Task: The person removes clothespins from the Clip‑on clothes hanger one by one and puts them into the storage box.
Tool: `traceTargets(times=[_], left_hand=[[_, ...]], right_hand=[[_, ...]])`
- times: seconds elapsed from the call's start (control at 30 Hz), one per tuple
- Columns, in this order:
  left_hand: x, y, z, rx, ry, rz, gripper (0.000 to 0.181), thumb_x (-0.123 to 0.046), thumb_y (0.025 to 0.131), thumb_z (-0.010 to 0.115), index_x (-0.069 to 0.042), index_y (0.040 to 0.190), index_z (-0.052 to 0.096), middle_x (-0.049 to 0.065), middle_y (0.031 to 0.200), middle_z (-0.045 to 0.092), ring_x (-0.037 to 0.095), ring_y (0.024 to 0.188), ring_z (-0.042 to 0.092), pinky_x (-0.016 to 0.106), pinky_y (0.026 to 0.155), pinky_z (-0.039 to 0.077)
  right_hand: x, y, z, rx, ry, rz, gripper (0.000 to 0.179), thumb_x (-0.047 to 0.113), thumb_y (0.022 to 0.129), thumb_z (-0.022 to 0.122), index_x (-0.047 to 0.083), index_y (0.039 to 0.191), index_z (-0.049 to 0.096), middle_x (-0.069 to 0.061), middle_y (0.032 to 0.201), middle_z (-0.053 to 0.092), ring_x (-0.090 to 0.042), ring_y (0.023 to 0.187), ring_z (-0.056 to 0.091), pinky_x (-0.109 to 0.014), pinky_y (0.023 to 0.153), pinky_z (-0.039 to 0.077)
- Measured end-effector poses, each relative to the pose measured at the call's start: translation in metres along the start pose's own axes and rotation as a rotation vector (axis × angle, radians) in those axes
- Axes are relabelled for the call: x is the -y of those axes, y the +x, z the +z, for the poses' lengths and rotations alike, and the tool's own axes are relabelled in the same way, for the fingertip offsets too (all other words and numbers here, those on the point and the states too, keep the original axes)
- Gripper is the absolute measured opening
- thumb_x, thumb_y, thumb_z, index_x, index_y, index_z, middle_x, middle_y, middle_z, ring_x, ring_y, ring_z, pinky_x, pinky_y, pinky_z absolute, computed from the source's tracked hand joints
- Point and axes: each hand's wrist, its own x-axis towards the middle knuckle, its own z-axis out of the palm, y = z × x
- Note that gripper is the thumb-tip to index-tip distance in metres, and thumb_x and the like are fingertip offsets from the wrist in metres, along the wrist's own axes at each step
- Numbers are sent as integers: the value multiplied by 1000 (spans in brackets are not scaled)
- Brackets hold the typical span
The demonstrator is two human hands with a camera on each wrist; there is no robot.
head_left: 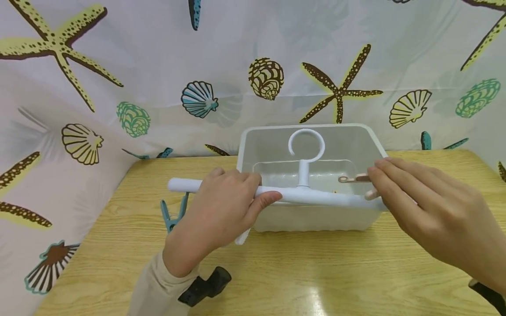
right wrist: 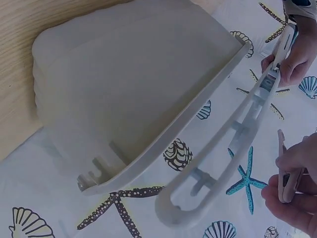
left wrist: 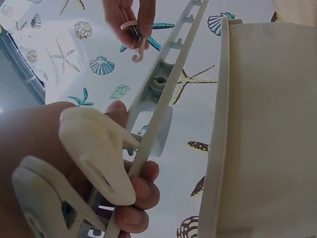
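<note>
We count two clips that seem to be on the hanger [head_left: 316, 195] already: a blue clip [head_left: 171, 224] left of the bin [head_left: 312, 219] and a white clip [head_left: 242, 237] by its near left corner. We judge the pinkish clip [head_left: 362, 177] as left to attach. Before the bin's near rim, we see the left hand [head_left: 225, 202], back upward, gripping the hanger; at its right side, the right hand's [head_left: 435, 206] fingers pinch the pinkish clip, apart from the hanger.

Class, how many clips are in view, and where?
3: a teal clip and a white clip on the hanger, by the left hand, and a pinkish clip in the right hand. More may be hidden in the bin.
</note>
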Motion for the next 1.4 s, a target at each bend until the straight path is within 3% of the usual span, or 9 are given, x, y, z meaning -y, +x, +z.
traceTargets(times=[0.17, 0.3, 0.53, 0.63, 0.73, 0.8, 1.07, 1.2, 1.4], left_hand=[[-1, 0, -1, 25, 5, -9, 44, -46, 98, 50, -13, 69, 44, -4, 56, 40, 14, 52, 42, 33, 61, 33], [-1, 0, -1, 33, -21, -24, 42, -44, 99, 50, -12, 71, 45, -4, 57, 40, 13, 52, 42, 33, 62, 34], [-2, -3, -1, 39, -35, -25, 41, -42, 99, 50, -12, 71, 44, -4, 58, 40, 14, 52, 42, 33, 60, 34], [-2, -3, -1, 44, -30, -27, 41, -42, 99, 49, -12, 71, 44, -4, 58, 40, 14, 53, 42, 33, 60, 34], [-2, -3, 0, 45, -33, -27, 42, -43, 99, 49, -12, 71, 44, -4, 58, 40, 14, 52, 42, 32, 59, 34], [-2, -2, 0, 43, -35, -27, 42, -44, 99, 48, -12, 71, 44, -4, 58, 40, 14, 52, 41, 31, 59, 33], [-2, -2, 0, 40, -27, -24, 43, -44, 99, 48, -12, 71, 43, -4, 58, 40, 15, 52, 42, 31, 58, 34], [-1, -2, -1, 45, -24, -29, 43, -45, 99, 48, -12, 72, 44, -4, 58, 40, 16, 53, 43, 32, 59, 35], [0, -1, -1, 52, -27, -28, 43, -45, 99, 48, -12, 71, 44, -4, 58, 41, 15, 53, 42, 31, 59, 35]], right_hand=[[-7, 13, -2, 116, -12, 4, 34, 9, 106, 36, -12, 105, 63, -25, 96, 68, -41, 84, 66, -52, 69, 53], [-19, 14, 6, 146, 12, 16, 40, 17, 107, 35, -10, 100, 64, -22, 91, 69, -38, 80, 67, -50, 66, 54], [-36, 13, 22, 275, 90, 132, 55, 39, 107, 28, 1, 96, 66, -10, 86, 70, -30, 73, 68, -44, 53, 53], [-43, 12, 30, 325, 121, 191, 39, 35, 103, 46, 4, 97, 69, -8, 83, 71, -27, 68, 67, -43, 49, 50], [-49, 12, 34, 402, 147, 266, 15, 21, 91, 68, 8, 98, 71, -6, 81, 72, -22, 60, 63, -40, 45, 44], [-53, 14, 36, 463, 159, 310, 17, 11, 81, 76, 10, 98, 72, -3, 79, 71, -18, 56, 59, -38, 44, 41], [-65, 23, 50, 697, 207, 431, 16, 21, 91, 69, 12, 104, 72, 4, 74, 68, -11, 57, 55, -34, 46, 38], [-69, 25, 59, 736, 197, 458, 13, 21, 89, 70, 13, 101, 72, 5, 71, 65, -12, 57, 53, -35, 46, 39], [-74, 24, 72, 759, 201, 422, 9, 19, 89, 70, 12, 93, 71, 1, 69, 64, -16, 56, 53, -38, 46, 41]])
